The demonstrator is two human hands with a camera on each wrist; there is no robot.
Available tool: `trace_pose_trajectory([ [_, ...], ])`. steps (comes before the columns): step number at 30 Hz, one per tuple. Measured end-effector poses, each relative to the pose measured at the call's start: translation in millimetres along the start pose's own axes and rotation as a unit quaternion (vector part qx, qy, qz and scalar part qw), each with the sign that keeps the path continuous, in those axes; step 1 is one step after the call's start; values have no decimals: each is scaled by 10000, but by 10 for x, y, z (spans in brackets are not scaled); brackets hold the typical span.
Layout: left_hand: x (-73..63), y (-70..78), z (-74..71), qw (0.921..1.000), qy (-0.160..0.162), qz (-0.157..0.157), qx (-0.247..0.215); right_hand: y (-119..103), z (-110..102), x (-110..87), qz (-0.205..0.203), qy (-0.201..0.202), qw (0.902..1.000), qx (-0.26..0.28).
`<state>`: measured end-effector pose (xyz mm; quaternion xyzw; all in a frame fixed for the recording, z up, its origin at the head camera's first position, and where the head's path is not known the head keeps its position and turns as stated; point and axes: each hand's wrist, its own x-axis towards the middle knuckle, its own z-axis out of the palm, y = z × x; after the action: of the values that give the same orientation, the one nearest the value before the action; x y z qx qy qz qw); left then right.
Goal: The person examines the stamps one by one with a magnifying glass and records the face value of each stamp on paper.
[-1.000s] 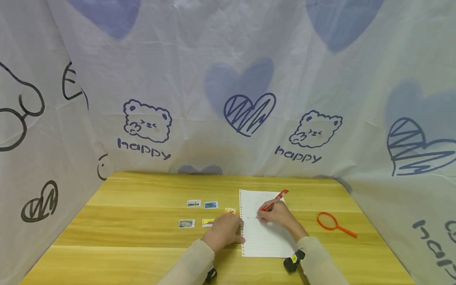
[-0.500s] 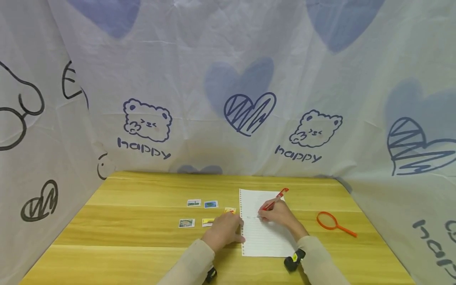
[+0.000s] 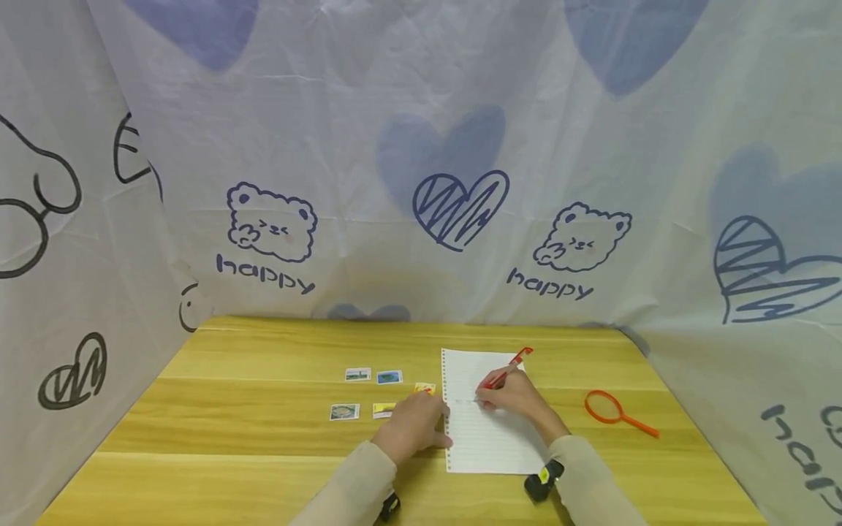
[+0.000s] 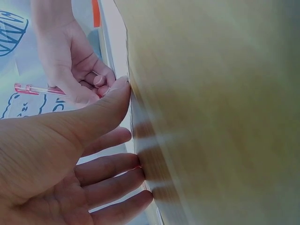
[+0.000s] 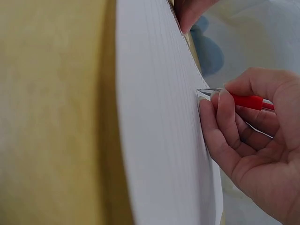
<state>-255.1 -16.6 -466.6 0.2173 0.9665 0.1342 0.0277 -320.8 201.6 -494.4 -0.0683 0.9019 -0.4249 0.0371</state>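
Observation:
A lined sheet of paper (image 3: 490,446) with punched holes along its left edge lies on the wooden table. My right hand (image 3: 511,394) pinches a red pen (image 3: 520,356) over the upper middle of the sheet, beside a short line of faint marks. In the right wrist view the tip of the pen (image 5: 253,101) is right at the paper surface. My left hand (image 3: 411,427) rests at the sheet's left edge. Its fingers (image 4: 112,185) are spread and fairly straight, with fingertips down on the surface in the left wrist view.
Several small stamp-like pictures (image 3: 345,412) lie left of the paper; a yellow one (image 3: 425,388) is partly behind my left hand. An orange magnifying glass (image 3: 621,416) lies to the right. Printed cloth (image 3: 368,161) hangs behind and beside the table (image 3: 230,424).
My right hand and the pen have made only slight movements at the line of marks. My left hand, the paper and the stamp-like pictures stay in place.

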Motion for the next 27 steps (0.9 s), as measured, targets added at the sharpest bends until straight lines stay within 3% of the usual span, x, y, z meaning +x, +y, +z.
trace_pose_trajectory([
  [7,0,3,-1,10000,38,16,67,-4,-21,-17,-381,-198,9991,-24],
  [18,-6,14,-35,10000,53,7,63,21,-27,21,-505,-123,9986,36],
  [24,-8,5,-22,10000,64,39,22,41,-57,10,-337,-116,9993,99],
  [27,-7,-4,-7,9999,89,89,33,58,-119,-9,-499,-126,9986,81],
])
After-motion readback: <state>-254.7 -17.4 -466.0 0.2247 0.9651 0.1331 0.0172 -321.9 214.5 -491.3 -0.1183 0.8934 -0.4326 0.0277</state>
